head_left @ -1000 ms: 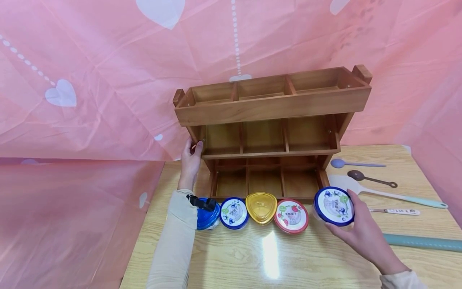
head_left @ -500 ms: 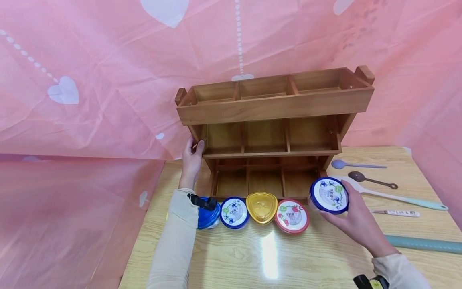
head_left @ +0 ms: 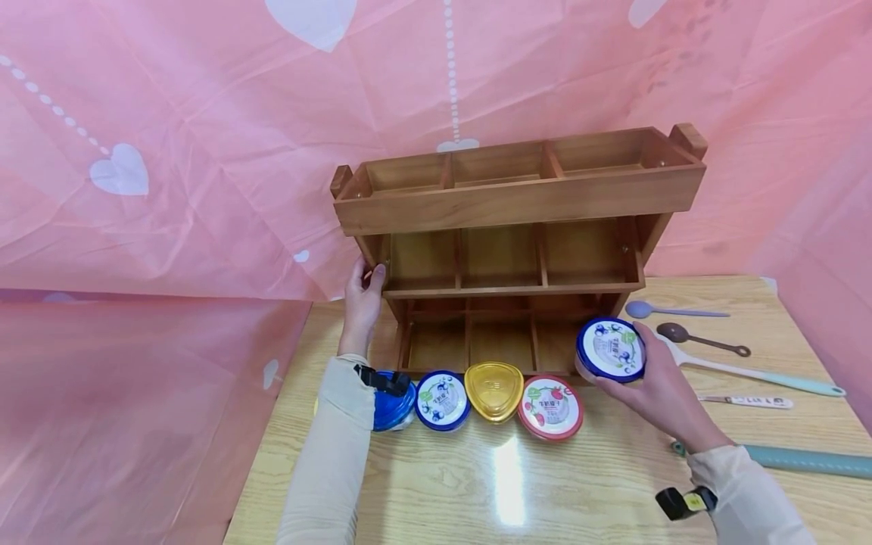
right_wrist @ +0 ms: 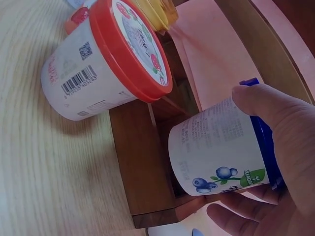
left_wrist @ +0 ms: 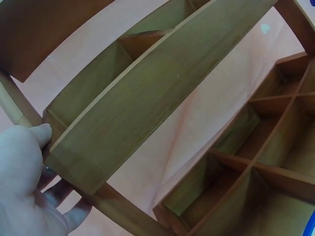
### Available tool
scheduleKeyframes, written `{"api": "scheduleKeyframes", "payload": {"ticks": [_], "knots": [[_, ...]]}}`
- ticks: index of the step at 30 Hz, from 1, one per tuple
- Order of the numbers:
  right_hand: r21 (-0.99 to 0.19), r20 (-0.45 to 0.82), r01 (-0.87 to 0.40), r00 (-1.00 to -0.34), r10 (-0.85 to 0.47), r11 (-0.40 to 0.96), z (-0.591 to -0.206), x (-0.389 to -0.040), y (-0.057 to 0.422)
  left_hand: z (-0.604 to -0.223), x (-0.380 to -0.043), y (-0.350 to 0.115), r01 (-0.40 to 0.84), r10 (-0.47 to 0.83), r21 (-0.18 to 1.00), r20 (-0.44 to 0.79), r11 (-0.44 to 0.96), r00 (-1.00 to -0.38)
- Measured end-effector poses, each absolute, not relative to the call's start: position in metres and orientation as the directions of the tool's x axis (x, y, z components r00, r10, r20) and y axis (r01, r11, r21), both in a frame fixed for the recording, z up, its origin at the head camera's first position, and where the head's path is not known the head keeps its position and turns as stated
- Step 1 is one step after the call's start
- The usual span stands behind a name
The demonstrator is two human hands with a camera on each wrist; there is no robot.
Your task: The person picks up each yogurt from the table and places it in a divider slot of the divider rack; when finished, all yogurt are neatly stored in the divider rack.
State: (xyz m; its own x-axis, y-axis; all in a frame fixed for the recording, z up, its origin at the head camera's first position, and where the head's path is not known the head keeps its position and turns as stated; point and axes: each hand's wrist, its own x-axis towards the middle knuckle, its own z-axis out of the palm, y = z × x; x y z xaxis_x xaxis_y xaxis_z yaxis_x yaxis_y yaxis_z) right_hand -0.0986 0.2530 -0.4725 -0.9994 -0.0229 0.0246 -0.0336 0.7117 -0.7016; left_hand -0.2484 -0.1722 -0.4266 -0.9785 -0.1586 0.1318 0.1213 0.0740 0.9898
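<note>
A wooden three-tier shelf with divided compartments stands on the table. My left hand grips its left side at the middle tier; in the left wrist view the thumb lies by the tray's end and the fingers go behind the side post. My right hand holds a white tub with a blue lid and blueberry print by its lid, over the right compartment of the bottom tier. In the right wrist view the tub is tilted, its base just above or inside that compartment; contact cannot be told.
Before the shelf stand a blue-lidded tub, a blueberry tub, a gold-lidded jar and a red-lidded strawberry tub. To the right lie a purple spoon, a brown spoon, a spatula, a white-handled tool and a teal rod.
My right hand has carried the blueberry tub left and toward the shelf, from beside its right end to over the bottom right compartment. The left hand keeps its grip on the shelf.
</note>
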Motion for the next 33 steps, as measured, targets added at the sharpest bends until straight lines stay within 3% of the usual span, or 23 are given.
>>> {"api": "scheduleKeyframes", "payload": {"ticks": [33], "knots": [[-0.762,0.018,-0.068,-0.996,-0.084,0.643,-0.495,-0.139,0.244,-0.426,-0.247,-0.171,0.142,-0.164,0.988,0.151,0.063,-0.975]]}}
